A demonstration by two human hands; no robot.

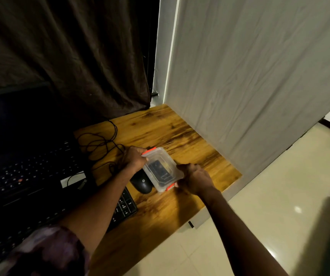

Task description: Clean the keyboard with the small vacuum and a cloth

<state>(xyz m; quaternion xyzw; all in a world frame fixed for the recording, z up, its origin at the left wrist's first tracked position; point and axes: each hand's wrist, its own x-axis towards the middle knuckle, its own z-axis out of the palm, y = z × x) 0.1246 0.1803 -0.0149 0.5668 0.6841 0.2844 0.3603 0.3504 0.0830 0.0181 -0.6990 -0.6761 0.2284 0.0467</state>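
Head view: keyboard (125,209) is set at the near edge of the desk (180,132). Only its numpad end is seen; the rest is covered by the left forearm. Just beyond that end a mouse (141,183) is seen, right against a clear box (161,169) with orange clips. Something dark is held inside, likely the vacuum, not confirmed. No cloth is seen.

Box is gripped at both short ends: left hand (134,159) is curled round the far clip (149,151), right hand (193,179) is closed on the near clip (170,187). Whether the box rests on the desk or is lifted cannot be told.

Laptop (20,172) is set toward the left edge. Loose cable (100,144) is coiled toward the back edge, behind the left hand.

Risks, as judged:
- If both clips are popped at once, the lid may be sprung and the contents tipped out, possibly off the nearby right edge.
- Mouse may be knocked by the box corner.
- Cable could be snagged by the left wrist.
- Light is low, so clip release is hard to check.
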